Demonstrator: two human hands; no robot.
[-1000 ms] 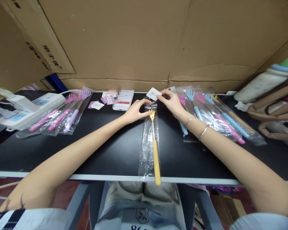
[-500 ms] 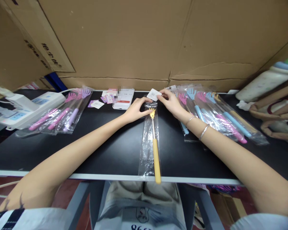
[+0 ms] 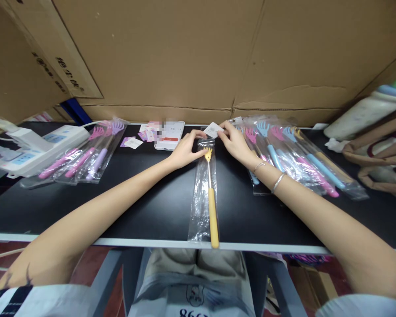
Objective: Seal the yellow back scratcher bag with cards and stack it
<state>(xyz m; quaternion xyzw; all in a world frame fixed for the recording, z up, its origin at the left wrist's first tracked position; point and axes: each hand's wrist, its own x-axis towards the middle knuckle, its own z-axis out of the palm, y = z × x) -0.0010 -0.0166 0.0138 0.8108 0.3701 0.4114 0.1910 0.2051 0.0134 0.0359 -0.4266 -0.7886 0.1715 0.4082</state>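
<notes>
In front of me a yellow back scratcher [image 3: 213,211] lies in a clear plastic bag [image 3: 200,207], its hand-shaped head away from me and its handle end at the table's front edge. My left hand [image 3: 188,149] grips the far end of the bag, thumb beside the scratcher's head and fingers curved over the top. My right hand [image 3: 234,143] pinches a small white card [image 3: 212,130] by its right edge, just beyond the bag. The left fingertips come close to that card; whether they touch it is unclear.
Several bagged back scratchers [image 3: 284,149] lie on the right, others [image 3: 89,152] on the left beside a power strip [image 3: 36,149]. A phone [image 3: 171,136] and small cards [image 3: 132,142] lie toward the back. A cardboard wall [image 3: 185,57] closes the far side; a bottle [image 3: 363,114] stands right.
The bag with the yellow back scratcher has shifted slightly left and away from me. The white card has moved slightly right, still in my right hand.
</notes>
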